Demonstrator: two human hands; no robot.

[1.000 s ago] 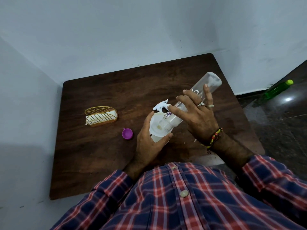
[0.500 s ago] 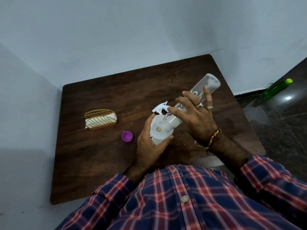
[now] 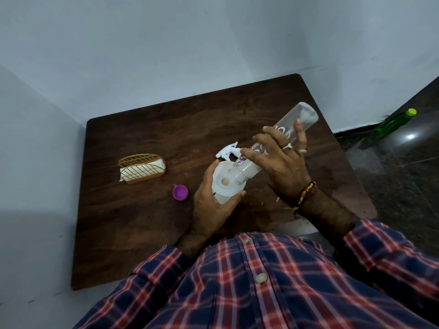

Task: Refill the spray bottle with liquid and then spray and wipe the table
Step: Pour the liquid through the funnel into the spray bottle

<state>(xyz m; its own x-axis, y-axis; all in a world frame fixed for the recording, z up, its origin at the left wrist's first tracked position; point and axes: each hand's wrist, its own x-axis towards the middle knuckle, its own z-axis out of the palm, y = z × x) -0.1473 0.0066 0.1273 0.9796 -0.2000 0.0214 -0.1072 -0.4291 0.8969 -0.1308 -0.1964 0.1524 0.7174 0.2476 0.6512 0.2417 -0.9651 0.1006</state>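
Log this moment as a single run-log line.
phase: refilling | right hand: tilts clear refill bottle into white funnel | left hand: grips spray bottle | table: purple cap, spray head

- A plain room in what looks like a home, seen at a bare corner: two pale, unadorned painted walls (image 3: 166, 55) meet behind the furniture.
- A small dark brown wooden table (image 3: 147, 222) with rounded corners is pushed into that corner.
- A dark, glossy stone floor (image 3: 403, 176) reflects a ceiling light.
- A green plastic bottle with a yellow-green cap (image 3: 389, 124) lies on the floor by the wall.
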